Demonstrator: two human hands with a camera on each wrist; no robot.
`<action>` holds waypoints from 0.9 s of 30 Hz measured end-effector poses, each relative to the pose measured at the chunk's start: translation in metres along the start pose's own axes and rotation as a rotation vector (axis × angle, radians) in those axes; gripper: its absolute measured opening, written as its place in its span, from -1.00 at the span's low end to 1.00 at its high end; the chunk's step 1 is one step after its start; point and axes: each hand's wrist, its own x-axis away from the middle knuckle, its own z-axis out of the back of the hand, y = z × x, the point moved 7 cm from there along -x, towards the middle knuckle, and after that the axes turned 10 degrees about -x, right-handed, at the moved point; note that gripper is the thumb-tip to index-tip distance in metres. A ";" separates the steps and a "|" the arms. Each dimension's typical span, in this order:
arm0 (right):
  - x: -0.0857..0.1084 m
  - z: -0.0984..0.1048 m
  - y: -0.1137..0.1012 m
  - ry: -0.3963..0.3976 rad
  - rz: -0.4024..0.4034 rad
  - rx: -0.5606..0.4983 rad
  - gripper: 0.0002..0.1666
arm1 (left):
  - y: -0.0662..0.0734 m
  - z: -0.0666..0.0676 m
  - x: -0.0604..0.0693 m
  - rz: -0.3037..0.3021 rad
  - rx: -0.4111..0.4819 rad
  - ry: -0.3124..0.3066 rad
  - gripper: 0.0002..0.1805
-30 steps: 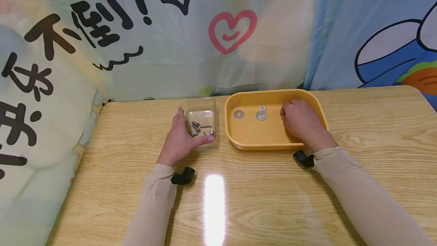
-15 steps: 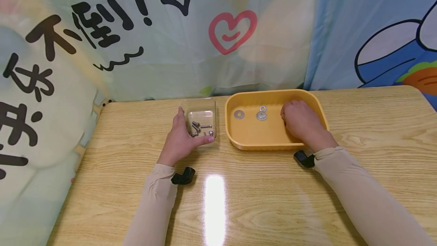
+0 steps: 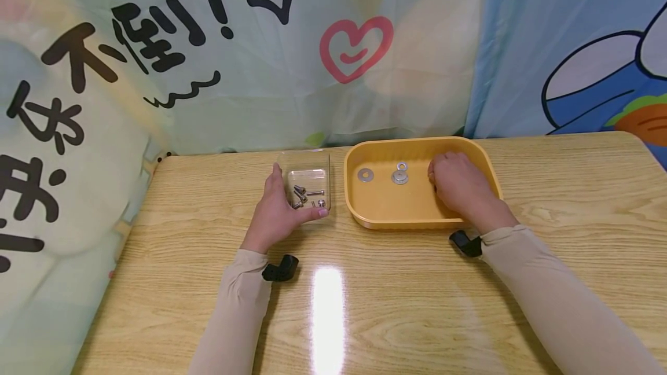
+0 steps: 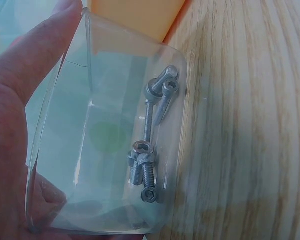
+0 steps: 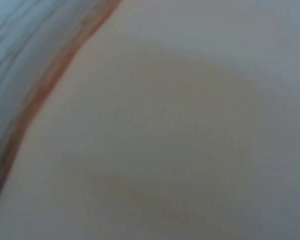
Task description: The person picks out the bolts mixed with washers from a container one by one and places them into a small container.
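Note:
My left hand (image 3: 274, 211) holds a clear plastic box (image 3: 307, 162), its thumb along the near side and the fingers on the left wall. Several silver socket-head screws (image 4: 147, 155) lie in the box in the left wrist view. Inside the yellow tray (image 3: 359, 213), my right hand (image 3: 461, 185) reaches down at the right end with curled fingers. Its fingertips, and anything under them, are hidden from the head view. A flat washer (image 3: 366, 175), a small washer (image 3: 402, 166) and a larger metal disc (image 3: 399, 177) lie to the left of that hand. The right wrist view is too blurred to read.
The box and tray stand side by side near the back edge of a wooden table (image 3: 396, 300). A printed cloth (image 3: 417, 45) hangs right behind them. The tray has raised walls all round.

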 end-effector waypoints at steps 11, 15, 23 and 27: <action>0.005 0.004 -0.012 0.027 0.043 -0.039 -0.78 | -0.001 0.000 0.000 0.003 -0.011 -0.001 0.58; 0.005 0.006 -0.019 0.037 0.059 -0.040 -0.80 | -0.001 0.000 0.000 0.001 -0.013 -0.002 0.58; 0.007 0.009 -0.029 0.050 0.060 -0.084 -0.80 | 0.001 0.001 0.001 -0.004 -0.009 0.005 0.57; 0.007 0.009 -0.035 0.057 0.086 -0.118 -0.81 | 0.002 0.001 0.001 -0.010 -0.006 0.012 0.57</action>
